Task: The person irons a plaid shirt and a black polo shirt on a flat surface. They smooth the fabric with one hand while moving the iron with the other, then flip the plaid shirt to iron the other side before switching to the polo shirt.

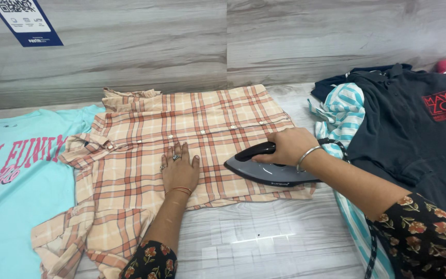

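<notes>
An orange and cream plaid shirt (145, 155) lies spread on the pale table, collar to the left and buttons running across its middle. My left hand (179, 170) rests flat on the shirt with fingers together, palm down, wearing rings and a bangle. My right hand (288, 146) grips the black handle of a grey electric iron (269, 171), which sits on the shirt's right side with its tip pointing left toward my left hand.
A turquoise T-shirt with pink lettering (11, 181) lies at the left. A dark polo shirt (414, 134) and a blue-and-white striped garment (343, 116) are piled at the right. The iron's braided cord (371, 248) runs down at lower right. A grey wood-grain wall (233, 41) backs the table.
</notes>
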